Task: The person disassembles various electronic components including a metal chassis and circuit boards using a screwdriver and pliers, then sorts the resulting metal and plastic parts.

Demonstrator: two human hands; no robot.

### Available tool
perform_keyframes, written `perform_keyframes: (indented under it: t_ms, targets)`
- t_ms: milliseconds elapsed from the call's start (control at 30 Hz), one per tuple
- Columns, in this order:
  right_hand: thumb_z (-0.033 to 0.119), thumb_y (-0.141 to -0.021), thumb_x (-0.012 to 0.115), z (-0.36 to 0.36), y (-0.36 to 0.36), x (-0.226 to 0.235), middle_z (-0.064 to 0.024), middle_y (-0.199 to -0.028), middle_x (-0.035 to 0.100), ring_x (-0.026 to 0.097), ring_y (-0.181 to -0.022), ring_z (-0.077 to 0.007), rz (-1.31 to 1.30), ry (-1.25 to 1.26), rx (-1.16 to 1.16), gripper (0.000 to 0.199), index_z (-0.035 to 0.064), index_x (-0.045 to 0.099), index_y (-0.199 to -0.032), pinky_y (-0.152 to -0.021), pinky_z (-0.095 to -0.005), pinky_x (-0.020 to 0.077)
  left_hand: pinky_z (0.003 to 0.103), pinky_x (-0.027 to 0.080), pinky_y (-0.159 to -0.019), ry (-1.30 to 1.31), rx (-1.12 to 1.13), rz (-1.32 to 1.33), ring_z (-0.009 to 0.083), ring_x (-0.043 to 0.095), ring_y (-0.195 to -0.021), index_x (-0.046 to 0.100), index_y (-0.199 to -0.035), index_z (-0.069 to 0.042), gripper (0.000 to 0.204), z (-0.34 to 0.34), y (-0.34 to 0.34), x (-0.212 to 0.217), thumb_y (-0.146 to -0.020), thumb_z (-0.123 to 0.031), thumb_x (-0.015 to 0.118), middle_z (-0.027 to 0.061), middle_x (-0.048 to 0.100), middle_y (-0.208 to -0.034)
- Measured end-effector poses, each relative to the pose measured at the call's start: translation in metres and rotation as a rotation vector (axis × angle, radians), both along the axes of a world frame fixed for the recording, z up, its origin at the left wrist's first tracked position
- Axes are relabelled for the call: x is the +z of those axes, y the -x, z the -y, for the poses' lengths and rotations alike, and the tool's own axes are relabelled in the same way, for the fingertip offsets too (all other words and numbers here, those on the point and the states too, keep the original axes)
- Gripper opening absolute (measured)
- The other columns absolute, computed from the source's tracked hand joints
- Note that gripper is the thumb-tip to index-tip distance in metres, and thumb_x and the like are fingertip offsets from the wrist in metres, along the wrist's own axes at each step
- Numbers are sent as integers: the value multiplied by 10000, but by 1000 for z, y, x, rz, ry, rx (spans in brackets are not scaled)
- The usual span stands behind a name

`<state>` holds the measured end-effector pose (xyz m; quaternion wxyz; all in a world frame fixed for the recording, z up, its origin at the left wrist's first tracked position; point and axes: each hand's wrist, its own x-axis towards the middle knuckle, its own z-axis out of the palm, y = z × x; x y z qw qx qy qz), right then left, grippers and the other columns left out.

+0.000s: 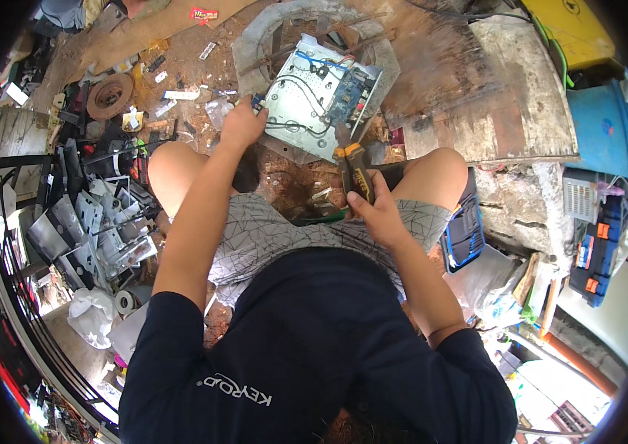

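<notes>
Amid metal scrap [95, 222], a seated person's left hand [242, 124] grips the edge of an opened electronics chassis [319, 100] on the ground; the right hand [375, 211] clenches yellow-handled pliers [353, 169]. A slip could nick wires or fingers.

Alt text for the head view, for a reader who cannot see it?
A seated person's left hand grips the edge of an opened metal electronics chassis while the right hand holds yellow-handled pliers at its near edge. Metal scrap lies left.

left hand [241, 124] outstretched and gripping, right hand [373, 211] fisted, elbow bent
</notes>
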<state>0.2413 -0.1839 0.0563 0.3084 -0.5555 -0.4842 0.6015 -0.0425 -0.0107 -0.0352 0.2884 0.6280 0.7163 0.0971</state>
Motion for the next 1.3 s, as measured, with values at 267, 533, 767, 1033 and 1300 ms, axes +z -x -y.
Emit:
perform_keyframes:
  t_ms: [267, 533, 767, 1033, 1300]
  targets:
    - [225, -931, 645, 30, -4, -32, -89, -1113, 568, 573, -943, -184, -16, -89, -154, 543, -8, 415, -1365, -859, -312, 469, 460, 448, -981, 151, 164, 210, 468, 580, -1135, 376, -1331, 128, 613, 31, -17, -14, -865, -243, 521, 374, 568, -1207]
    - [260, -887, 726, 40, 22, -73, -146, -1085, 641, 640, -971, -177, 88, 107, -63, 619, -67, 405, -1302, -711, -311, 526, 425, 423, -1009, 80, 343, 364, 442, 542, -1208, 328, -1385, 106, 733, 68, -66, -13, -882, -347, 610, 358, 530, -1277]
    - [71, -960, 557, 36, 16, -69, -132, -1197, 598, 636, -919, -184, -305, 363, -250, 507, 38, 272, -1378, -699, -297, 558, 478, 380, -995, -575, -177, -113, 381, 578, -1044, 525, -1292, -49, 625, 77, -71, 14, -798, -370, 732, 195, 607, -1142]
    - [-73, -855, 454, 28, 17, -83, -162, -1279, 588, 629, -893, -179, -378, 395, -275, 573, 48, 333, -1402, -710, -318, 570, 447, 411, -834, -414, -458, -130, 279, 630, -902, 703, -928, -128, 202, 61, -84, 3, -821, -299, 699, 65, 671, -877]
    - [-42, -856, 482, 12, 25, -94, -72, -944, 559, 584, -750, -169, -287, 402, -359, 547, 62, 438, -1391, -623, -309, 583, 448, 405, -841, -388, -414, 0, 293, 632, -897, 710, -903, -124, 173, 61, -84, -4, -857, -283, 662, 70, 673, -878]
